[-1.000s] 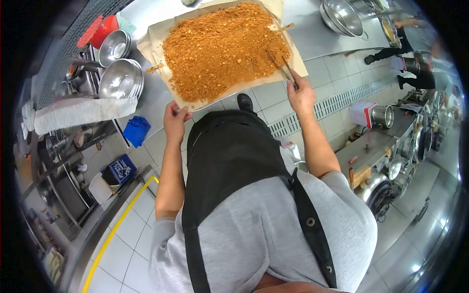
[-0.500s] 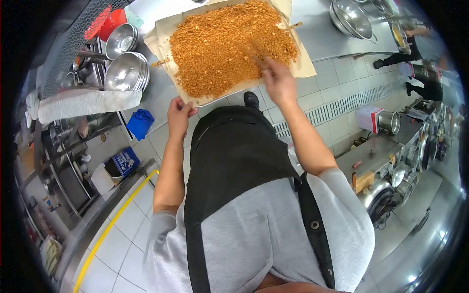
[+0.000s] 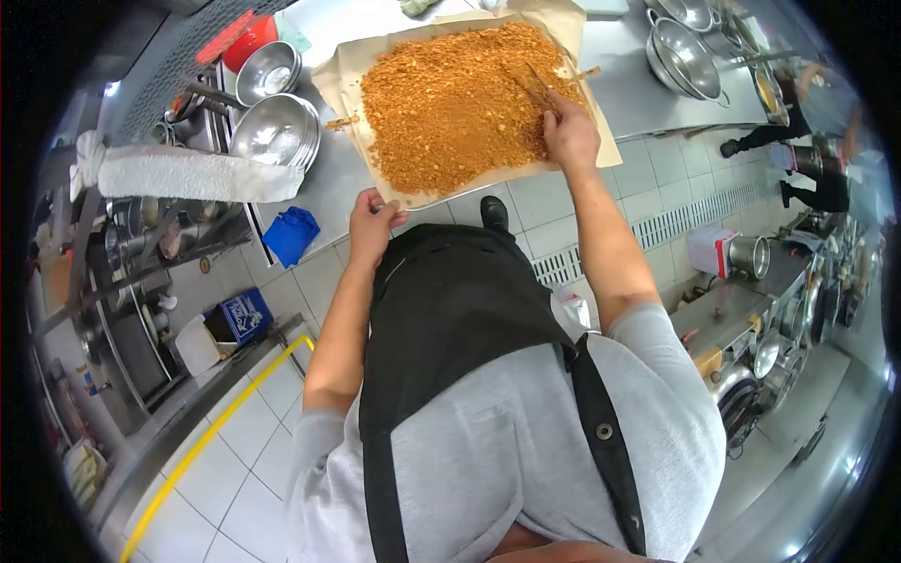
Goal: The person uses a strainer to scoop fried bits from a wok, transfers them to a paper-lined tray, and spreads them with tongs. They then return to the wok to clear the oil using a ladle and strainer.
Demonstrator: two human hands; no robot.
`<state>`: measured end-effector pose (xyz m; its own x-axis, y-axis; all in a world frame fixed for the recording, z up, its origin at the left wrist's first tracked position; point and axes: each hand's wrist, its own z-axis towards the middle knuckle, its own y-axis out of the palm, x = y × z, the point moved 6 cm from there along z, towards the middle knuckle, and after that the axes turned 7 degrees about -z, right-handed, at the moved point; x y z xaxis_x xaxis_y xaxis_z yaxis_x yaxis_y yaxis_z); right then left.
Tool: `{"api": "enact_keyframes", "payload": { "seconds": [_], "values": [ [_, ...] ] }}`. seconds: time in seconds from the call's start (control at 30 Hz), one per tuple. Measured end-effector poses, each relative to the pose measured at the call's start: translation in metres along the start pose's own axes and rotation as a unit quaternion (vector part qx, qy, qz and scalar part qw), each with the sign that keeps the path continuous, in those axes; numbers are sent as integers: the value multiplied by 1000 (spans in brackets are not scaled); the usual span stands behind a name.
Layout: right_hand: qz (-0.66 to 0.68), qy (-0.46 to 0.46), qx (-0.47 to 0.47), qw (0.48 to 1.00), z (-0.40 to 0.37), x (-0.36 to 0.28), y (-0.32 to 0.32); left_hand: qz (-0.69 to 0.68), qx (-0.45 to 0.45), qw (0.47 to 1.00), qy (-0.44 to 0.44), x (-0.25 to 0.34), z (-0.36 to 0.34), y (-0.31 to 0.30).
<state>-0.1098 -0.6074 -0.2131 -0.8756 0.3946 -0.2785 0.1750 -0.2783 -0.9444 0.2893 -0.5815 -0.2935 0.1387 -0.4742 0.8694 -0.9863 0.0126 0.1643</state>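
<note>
A wide layer of orange-brown crumbs (image 3: 450,113) with paler bits lies on brown parchment paper (image 3: 601,136), which lines a shallow tray. My left hand (image 3: 375,220) is closed on the tray's near left corner, thumb and fingers pinching the edge. Over the right part of the crumbs, my right hand (image 3: 572,136) grips a thin, dark utensil (image 3: 538,77). Its tip points away from me and reaches into the crumbs; I cannot tell its exact kind. Brass-coloured clips (image 3: 343,123) hold the paper at both sides.
Stacked steel bowls (image 3: 277,131) and a rolled white towel (image 3: 202,176) sit to the left, with a blue bag (image 3: 291,236) below. Steel colanders (image 3: 683,56) stand on the counter (image 3: 638,94) at right. Another person (image 3: 817,103) works at the far right.
My right hand has moved right and away across the crumbs, and the utensil shows more clearly. My left hand stays at the tray corner. The whole view has shifted slightly.
</note>
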Motion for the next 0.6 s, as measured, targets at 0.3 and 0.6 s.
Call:
{"api": "enact_keyframes", "payload": {
  "seconds": [0.3,0.6],
  "values": [
    [112,-27,23,993,-6,-15,-16,-16,21,1000,-11,-3,-1,1],
    [199,0,-31,980,-145,-5,2,9,38,999,-28,7,-2,8]
  ]
}}
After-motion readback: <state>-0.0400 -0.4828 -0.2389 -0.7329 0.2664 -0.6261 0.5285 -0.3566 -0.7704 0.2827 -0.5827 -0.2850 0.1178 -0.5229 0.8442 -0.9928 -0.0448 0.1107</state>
